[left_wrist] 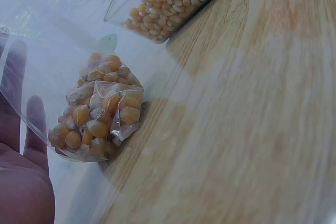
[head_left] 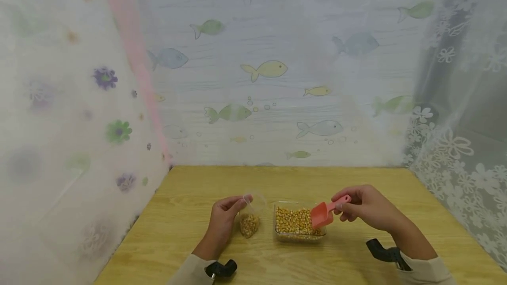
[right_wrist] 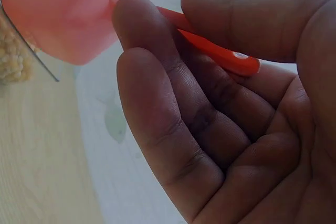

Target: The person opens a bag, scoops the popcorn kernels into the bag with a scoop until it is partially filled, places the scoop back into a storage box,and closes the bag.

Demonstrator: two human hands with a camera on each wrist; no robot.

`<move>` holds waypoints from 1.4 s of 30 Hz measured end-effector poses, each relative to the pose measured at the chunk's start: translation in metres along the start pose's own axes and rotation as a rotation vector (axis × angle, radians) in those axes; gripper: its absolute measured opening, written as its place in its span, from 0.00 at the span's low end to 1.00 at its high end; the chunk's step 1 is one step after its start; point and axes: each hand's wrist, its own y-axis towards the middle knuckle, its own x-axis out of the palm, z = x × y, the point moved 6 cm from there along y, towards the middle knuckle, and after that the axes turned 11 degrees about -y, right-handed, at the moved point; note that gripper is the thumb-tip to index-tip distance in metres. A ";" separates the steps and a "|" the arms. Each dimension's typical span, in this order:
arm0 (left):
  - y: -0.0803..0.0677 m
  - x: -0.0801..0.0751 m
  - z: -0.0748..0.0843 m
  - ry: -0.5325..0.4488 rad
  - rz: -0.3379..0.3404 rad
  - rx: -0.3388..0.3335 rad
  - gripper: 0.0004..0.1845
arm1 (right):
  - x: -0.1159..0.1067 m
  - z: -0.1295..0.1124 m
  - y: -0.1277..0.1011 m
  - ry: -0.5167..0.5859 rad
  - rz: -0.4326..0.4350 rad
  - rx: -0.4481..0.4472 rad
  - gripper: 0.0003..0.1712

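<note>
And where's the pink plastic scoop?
In the head view, the right hand pinches the pink plastic scoop at the right end of the clear rectangular container.

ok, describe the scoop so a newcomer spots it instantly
On the wood-grain table, find the clear container of corn kernels. In the head view, the scoop is at its right end, held by the right grip. Its coral-pink colour sets it apart from the see-through container and bag.
</note>
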 end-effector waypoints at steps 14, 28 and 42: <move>0.001 -0.001 -0.003 -0.019 0.019 -0.027 0.13 | 0.017 0.038 0.009 0.161 -0.083 -0.019 0.21; 0.000 -0.001 -0.003 -0.022 0.031 -0.046 0.13 | 0.050 0.066 0.022 0.375 -0.151 0.041 0.29; 0.003 0.000 -0.003 -0.065 0.017 -0.016 0.11 | 0.066 0.067 0.029 0.436 -0.134 0.062 0.33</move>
